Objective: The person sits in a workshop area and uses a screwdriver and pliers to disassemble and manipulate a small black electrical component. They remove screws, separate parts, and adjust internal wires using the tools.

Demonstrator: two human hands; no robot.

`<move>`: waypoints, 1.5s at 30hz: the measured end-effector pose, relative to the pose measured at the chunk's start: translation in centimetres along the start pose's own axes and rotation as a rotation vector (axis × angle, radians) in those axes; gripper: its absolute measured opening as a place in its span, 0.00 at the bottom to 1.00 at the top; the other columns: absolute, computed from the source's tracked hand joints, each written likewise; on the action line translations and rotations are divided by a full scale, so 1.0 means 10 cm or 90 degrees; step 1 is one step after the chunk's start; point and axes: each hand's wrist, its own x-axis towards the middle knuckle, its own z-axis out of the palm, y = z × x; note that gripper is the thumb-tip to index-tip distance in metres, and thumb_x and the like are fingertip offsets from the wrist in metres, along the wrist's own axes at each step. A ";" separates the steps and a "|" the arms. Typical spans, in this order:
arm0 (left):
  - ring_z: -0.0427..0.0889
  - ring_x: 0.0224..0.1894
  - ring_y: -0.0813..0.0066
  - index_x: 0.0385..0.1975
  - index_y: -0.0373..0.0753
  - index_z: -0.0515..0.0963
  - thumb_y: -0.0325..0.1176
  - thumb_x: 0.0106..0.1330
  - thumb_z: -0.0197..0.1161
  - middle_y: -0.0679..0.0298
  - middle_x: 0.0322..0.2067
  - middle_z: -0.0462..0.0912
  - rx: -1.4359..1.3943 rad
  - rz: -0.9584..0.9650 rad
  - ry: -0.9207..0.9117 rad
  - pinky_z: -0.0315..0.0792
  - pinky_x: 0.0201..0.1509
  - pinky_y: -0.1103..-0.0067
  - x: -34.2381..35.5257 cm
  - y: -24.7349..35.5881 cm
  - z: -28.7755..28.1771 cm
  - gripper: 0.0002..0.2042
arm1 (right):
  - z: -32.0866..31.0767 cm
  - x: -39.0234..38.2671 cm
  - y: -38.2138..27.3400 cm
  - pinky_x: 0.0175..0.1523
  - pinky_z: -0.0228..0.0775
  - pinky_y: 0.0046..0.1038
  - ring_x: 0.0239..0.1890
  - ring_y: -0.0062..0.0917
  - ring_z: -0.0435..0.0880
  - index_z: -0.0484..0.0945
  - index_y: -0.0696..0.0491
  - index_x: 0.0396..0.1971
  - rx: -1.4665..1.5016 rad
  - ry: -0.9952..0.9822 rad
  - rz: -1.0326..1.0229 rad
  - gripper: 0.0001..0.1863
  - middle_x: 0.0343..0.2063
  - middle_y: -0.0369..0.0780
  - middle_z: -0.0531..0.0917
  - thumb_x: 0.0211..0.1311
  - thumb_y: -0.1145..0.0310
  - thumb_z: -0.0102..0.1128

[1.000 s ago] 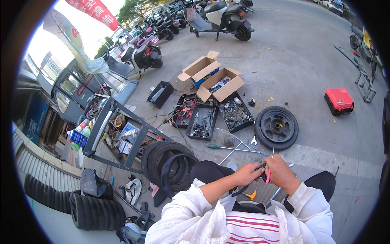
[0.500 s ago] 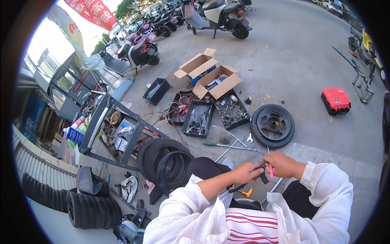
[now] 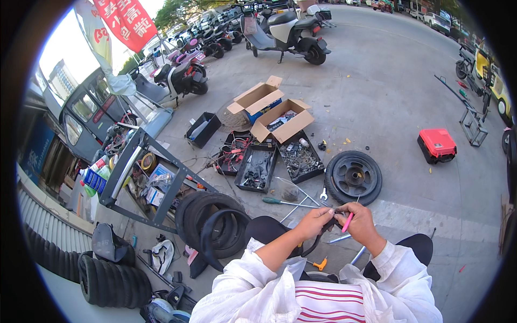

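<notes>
Person seated on the pavement, both hands raised together in front of the chest. Left hand: grip closed around a black rubber tube, which curves down from the fingers toward the lap. Right hand: grip closed on a slim pink tool, its tip pointing down at about 7 o'clock. The two hands touch at the fingertips, and the tube end sits between them.

Surroundings, taken from the hands:
- 12 o'clock, near: a black wheel with tyre lying flat on the ground.
- 11 o'clock, near: a green-handled screwdriver, a small wrench and a clear plastic bag, all on the pavement.
- 11 o'clock, further: two black parts trays, side by side, filled with small hardware; beyond them two open cardboard boxes.
- 9 o'clock: black tyres stacked against a grey metal rack.
- 1 o'clock, well apart: a red case standing alone.
- 6 o'clock, just below the hands: a small orange tool by the knee.

Parked scooters line the far edge of the pavement.
</notes>
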 end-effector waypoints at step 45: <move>0.67 0.17 0.86 0.40 0.37 0.76 0.43 0.74 0.46 0.68 0.19 0.74 -0.013 0.057 0.146 0.60 0.20 0.87 -0.15 0.07 -0.10 0.16 | -0.24 0.02 0.32 0.37 0.73 0.19 0.36 0.20 0.80 0.75 0.60 0.46 0.643 0.007 0.365 0.11 0.35 0.39 0.80 0.68 0.72 0.49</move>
